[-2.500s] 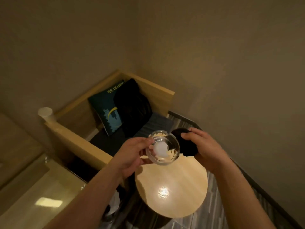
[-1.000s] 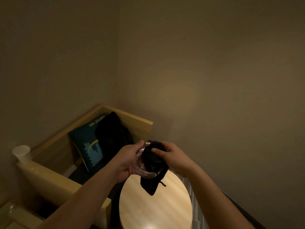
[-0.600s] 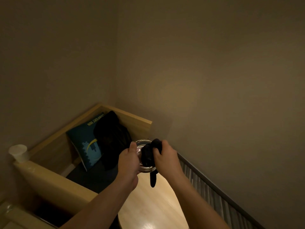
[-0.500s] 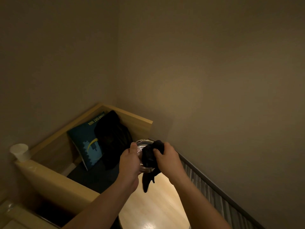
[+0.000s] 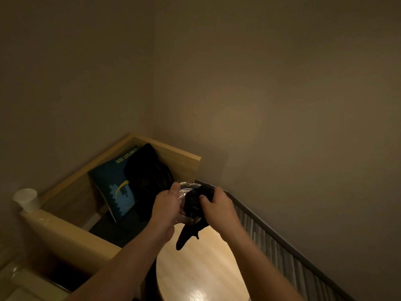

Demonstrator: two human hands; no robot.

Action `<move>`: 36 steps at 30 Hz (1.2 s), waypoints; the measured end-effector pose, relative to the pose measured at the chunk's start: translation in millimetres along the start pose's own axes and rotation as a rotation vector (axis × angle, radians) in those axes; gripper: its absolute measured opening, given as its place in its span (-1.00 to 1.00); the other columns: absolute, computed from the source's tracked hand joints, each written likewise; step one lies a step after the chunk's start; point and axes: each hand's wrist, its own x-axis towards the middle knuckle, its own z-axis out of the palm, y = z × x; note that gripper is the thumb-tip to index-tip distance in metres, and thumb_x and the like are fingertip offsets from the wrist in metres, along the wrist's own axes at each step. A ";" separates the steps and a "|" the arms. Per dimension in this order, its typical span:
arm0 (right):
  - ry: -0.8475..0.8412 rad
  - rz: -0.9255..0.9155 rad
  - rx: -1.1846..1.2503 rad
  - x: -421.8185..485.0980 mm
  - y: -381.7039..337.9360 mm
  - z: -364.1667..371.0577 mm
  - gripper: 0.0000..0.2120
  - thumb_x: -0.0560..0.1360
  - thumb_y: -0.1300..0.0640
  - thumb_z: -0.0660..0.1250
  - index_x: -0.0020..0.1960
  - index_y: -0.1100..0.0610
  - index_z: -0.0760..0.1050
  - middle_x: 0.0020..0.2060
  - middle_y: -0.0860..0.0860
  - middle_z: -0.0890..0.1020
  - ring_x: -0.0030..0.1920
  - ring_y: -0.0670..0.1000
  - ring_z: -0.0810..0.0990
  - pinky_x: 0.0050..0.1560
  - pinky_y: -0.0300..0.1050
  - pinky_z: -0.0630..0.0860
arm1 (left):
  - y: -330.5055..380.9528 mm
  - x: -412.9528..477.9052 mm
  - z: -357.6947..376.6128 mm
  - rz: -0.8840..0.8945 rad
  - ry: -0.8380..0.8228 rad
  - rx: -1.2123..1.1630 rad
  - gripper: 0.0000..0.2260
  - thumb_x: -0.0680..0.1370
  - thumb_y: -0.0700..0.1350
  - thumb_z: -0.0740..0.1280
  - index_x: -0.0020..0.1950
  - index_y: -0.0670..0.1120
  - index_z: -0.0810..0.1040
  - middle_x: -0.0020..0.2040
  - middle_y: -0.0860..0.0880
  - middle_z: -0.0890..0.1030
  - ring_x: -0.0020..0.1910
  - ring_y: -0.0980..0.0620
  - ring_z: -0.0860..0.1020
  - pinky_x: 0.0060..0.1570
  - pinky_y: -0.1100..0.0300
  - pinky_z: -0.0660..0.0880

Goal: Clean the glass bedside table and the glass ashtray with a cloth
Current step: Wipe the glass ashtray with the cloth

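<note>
My left hand (image 5: pixel 166 208) grips the clear glass ashtray (image 5: pixel 185 189) by its left side and holds it in the air above the round bedside table (image 5: pixel 201 270). My right hand (image 5: pixel 218 208) presses a black cloth (image 5: pixel 193 204) into the ashtray's bowl. A loose end of the cloth hangs down below the ashtray toward the table top. Most of the ashtray is hidden by the cloth and my fingers. The table top looks light and wood-toned with a bright glare near its front edge.
A wooden-framed bench (image 5: pixel 71 229) stands to the left with a blue cushion (image 5: pixel 112 183) and a dark bag (image 5: pixel 149 179) in its corner. A white paper cup (image 5: pixel 26 199) sits on the bench's arm. Striped flooring and a dark skirting run along the wall (image 5: pixel 282 248) at right.
My right hand brought the cloth from beside the ashtray into its bowl. Both hands lifted the ashtray higher above the table. In the last half second the cloth's hanging end swung slightly.
</note>
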 end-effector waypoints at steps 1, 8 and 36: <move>0.007 0.013 -0.001 -0.8 2.3 3.8 -0.79 0.65 -0.01 0.26 0.25 0.01 0.42 -0.03 -0.09 0.60 -0.11 -0.12 0.63 -0.31 -0.32 0.49 | -6.0 -1.7 2.4 0.024 0.031 -0.003 -0.72 0.71 0.09 0.21 0.11 -0.04 0.62 0.00 -0.17 0.71 0.02 -0.18 0.69 -0.29 0.00 0.67; -0.105 0.010 0.125 7.3 8.0 -23.3 -0.90 0.62 0.03 0.36 0.06 -0.13 0.46 0.00 -0.05 0.65 -0.02 -0.05 0.66 -0.14 -0.18 0.60 | 7.3 5.0 -17.8 -0.126 -0.312 0.070 -0.63 0.69 0.15 0.21 0.20 -0.07 0.67 0.04 -0.18 0.77 -0.03 -0.16 0.77 -0.23 -0.02 0.69; -0.013 0.032 0.308 -5.2 3.2 -9.7 -0.94 0.64 0.03 0.32 0.09 -0.10 0.48 0.03 -0.01 0.68 0.02 0.00 0.68 0.00 -0.01 0.65 | 17.4 3.7 -2.7 0.083 -0.213 0.128 -0.64 0.70 0.08 0.24 -0.08 -0.10 0.70 -0.20 -0.14 0.76 -0.23 -0.05 0.76 -0.21 0.06 0.65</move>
